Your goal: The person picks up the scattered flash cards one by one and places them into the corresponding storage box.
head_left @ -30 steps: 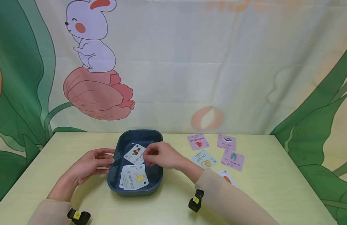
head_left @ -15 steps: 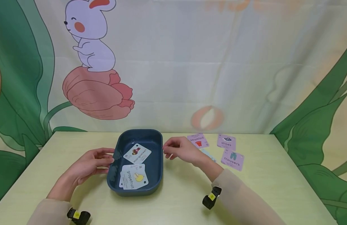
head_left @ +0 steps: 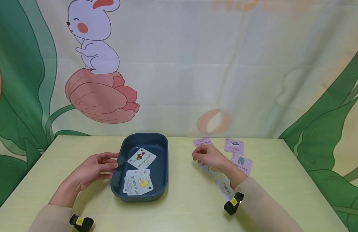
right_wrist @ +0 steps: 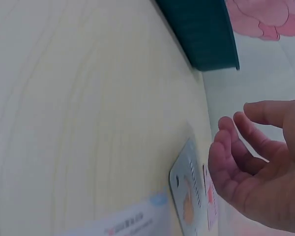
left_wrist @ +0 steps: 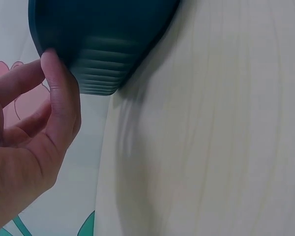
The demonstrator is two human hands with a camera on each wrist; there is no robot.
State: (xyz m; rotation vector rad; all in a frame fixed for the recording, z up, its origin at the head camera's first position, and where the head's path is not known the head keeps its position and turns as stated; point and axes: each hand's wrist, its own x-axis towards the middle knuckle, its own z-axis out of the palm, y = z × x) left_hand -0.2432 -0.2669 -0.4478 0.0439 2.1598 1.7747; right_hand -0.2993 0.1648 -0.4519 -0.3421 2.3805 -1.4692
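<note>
The durian card point(head_left: 209, 171) is partly covered by the right hand point(head_left: 213, 159), whose fingers are loosely curved, parted from the thumb. It is separated from the blue bin point(head_left: 139, 199) by a strip of table point(head_left: 180, 193). The bin's left edge is touched by the left hand's point(head_left: 93, 168) relaxed fingers; its far edge is set near the table's back. Five cards point(head_left: 234, 147) are seen outside, at least three inside.

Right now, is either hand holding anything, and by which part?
Nothing: the left hand only touches the tray, from outside; the right hand is empty.
</note>
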